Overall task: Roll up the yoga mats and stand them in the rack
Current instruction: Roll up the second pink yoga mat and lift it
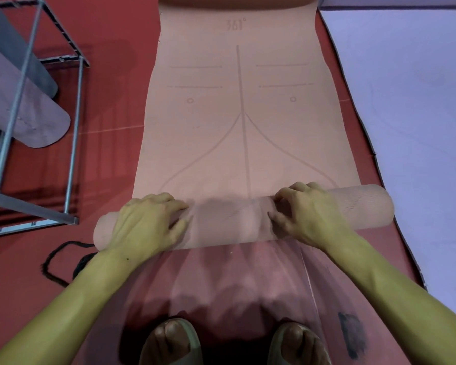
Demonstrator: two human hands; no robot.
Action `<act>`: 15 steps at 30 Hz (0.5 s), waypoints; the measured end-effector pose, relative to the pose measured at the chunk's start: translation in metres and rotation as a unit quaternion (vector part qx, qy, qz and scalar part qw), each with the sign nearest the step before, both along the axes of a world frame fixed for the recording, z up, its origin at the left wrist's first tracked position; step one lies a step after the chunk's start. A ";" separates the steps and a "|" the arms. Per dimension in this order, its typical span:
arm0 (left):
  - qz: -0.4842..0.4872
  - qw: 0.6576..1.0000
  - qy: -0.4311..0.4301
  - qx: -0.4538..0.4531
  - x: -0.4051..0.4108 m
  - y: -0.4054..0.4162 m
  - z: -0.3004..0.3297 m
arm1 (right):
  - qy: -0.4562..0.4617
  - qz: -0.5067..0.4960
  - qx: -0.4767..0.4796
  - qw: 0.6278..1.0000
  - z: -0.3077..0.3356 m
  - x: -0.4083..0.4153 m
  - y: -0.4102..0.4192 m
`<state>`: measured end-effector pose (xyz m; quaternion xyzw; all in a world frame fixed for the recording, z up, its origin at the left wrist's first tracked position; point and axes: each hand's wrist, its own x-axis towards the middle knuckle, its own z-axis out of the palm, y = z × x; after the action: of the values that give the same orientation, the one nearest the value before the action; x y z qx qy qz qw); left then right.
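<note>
A pink yoga mat with printed guide lines lies flat on the red floor, stretching away from me. Its near end is wound into a thick roll lying crosswise in front of my feet. My left hand rests on top of the roll's left part, fingers curled over it. My right hand grips the roll's right part the same way. At the left stands a grey metal rack holding two rolled mats, one mauve and one grey.
A lilac mat lies flat along the right side. A black cord loops on the floor left of my arm. My two sandalled feet stand at the bottom edge. A dark smudge marks the floor.
</note>
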<state>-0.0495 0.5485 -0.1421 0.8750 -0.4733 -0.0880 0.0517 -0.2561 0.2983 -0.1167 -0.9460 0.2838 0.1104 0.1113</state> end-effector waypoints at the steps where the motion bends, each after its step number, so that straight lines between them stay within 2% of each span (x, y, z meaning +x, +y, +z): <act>1: 0.004 1.000 -0.004 0.016 -0.003 -0.002 0.001 | 0.013 0.010 0.004 1.000 0.001 -0.002 0.001; 6: 0.003 0.996 -0.011 0.090 -0.009 -0.006 -0.008 | 0.080 0.051 -0.056 0.994 -0.014 0.002 0.009; 9: 0.020 0.996 0.002 0.086 0.000 -0.012 -0.011 | 0.052 0.042 -0.079 0.995 -0.024 0.008 0.008; 15: 0.019 0.995 0.046 0.089 0.011 -0.017 -0.007 | 0.001 0.021 -0.046 0.999 -0.028 0.012 0.001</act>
<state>-0.0386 0.5312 -0.1491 0.8798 -0.4444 -0.1686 -0.0029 -0.2446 0.2989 -0.1449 -0.9556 0.2690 0.1008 0.0650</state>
